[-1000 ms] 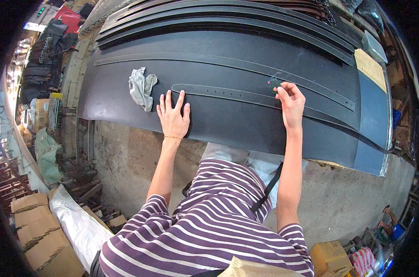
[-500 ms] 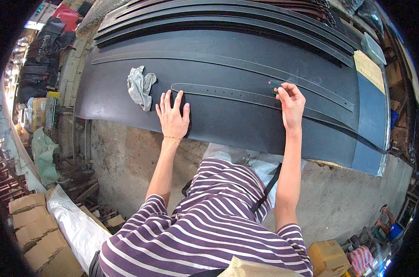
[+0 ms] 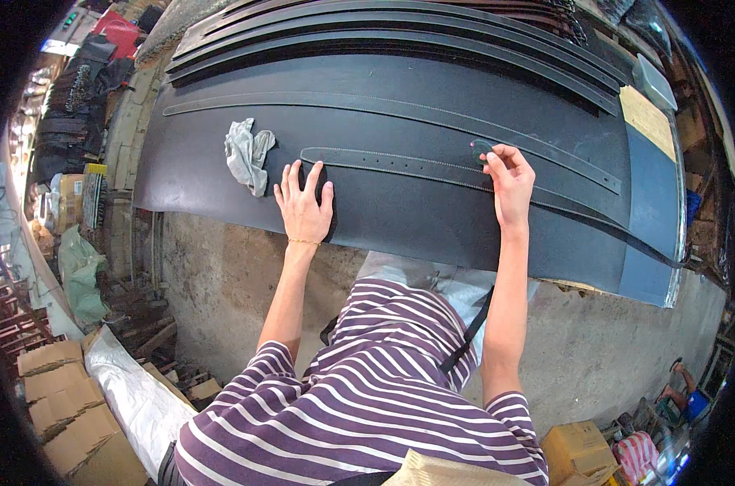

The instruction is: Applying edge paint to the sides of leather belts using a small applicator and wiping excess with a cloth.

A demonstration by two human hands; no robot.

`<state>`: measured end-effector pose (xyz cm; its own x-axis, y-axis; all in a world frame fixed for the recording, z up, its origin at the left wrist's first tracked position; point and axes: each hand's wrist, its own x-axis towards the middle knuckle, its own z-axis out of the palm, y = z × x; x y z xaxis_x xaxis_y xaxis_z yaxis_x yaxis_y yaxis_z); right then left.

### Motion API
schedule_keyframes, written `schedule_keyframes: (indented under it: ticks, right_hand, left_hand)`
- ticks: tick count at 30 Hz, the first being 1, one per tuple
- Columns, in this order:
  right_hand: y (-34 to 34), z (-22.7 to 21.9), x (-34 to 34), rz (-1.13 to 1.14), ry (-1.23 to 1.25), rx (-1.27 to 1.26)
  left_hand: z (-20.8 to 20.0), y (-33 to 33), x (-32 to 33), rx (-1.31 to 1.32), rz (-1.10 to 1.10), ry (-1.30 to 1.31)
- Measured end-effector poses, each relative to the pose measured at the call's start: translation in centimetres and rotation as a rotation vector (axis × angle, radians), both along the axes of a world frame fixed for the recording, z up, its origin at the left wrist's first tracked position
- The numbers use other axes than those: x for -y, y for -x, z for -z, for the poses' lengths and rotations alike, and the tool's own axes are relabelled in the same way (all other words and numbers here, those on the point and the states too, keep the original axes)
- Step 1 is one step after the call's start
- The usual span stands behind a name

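- The right hand (image 3: 513, 188) pinches a small dark-green item (image 3: 482, 151) between thumb and forefinger, over the near strap; it is too small to tell its kind.
- The left hand (image 3: 303, 206) is flat and unclenched, fingers a little spread, the forefinger's tip by the lower edge of that strap near its rounded end; whether it presses on it, I cannot tell.
- The near strap is a black belt strap (image 3: 400, 164) with pale edge stitching and a row of punched holes; it runs from just beyond the left fingertips, passes behind the right hand, and carries on rightward.
- On the left wrist, behind those fingers, sits a thin bracelet (image 3: 305, 242).
- Just left of the left fingers lies a crumpled grey cloth (image 3: 247, 156).
- Beyond both sets of fingers stretches a second black strap (image 3: 367, 103), also stitched.
- Farther past the fingers lies a group of dark strips (image 3: 384, 40).
- Below the fingers spreads a black sheet (image 3: 416, 231).
- Well to the right of the right fingers are a blue panel (image 3: 655, 215) and a tan piece (image 3: 649, 123).
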<state>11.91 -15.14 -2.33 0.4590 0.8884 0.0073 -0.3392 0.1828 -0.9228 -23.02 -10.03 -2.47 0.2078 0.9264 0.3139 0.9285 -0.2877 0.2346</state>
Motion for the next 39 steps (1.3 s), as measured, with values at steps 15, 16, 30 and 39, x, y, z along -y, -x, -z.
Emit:
schedule_keyframes:
  ticks: [15, 16, 30, 39]
  right_hand:
    - [0.1, -0.4, 0.1, 0.012, 0.014, 0.003]
    - [0.0, -0.3, 0.2, -0.001, 0.014, -0.009]
    - [1.2, -1.8, -2.4, -0.025, 0.093, -0.145]
    - [14.7, -2.5, -12.2, -0.394, 0.182, 0.051]
  left_hand:
    - [-1.6, 2.4, -3.2, 0.070, 0.107, 0.032]
    - [-2.0, 3.0, -4.3, 0.050, 0.163, 0.062]
    - [-0.4, 3.4, -9.0, 0.267, 0.394, -0.065]
    - [-0.4, 3.7, -9.0, 0.319, 0.382, -0.045]
